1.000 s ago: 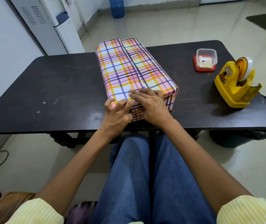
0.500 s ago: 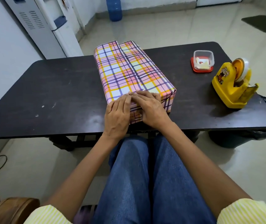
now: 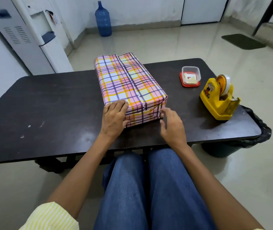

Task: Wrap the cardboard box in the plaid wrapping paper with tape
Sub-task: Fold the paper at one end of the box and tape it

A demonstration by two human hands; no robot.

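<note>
Plaid paper [image 3: 127, 83] in pink, orange, white and purple covers the box [image 3: 142, 113] on every face we can see; no bare cardboard shows. We note a lengthwise seam along the top, and folded flaps with a diagonal crease on the near end. The box lies flat on the dark table [image 3: 49, 105], a little right of its middle, with the long side running away from the person and the near end set back from the front edge.

Left hand [image 3: 115, 117]: fingers straight and together, laid flat over the near left corner of the box, with the fingertips on the top face and the palm against the end face. It grips nothing.

Right hand [image 3: 172, 125]: fingers loosely spread and relaxed, holding nothing, just beside the near right corner of the box. The index fingertip reaches the edge of the end face; we cannot tell whether it touches.

A yellow tape dispenser [image 3: 218, 100] with its roll of tape stands near the right end of the table, well apart from the box. A small clear tub [image 3: 190, 75] on a red lid sits between the two, further back. Beyond the table we record a blue water bottle [image 3: 103, 22] on the floor and a white water cooler [image 3: 38, 30] at the left wall. A bin [image 3: 251, 136] lined with a black bag stands under the right end of the table.
</note>
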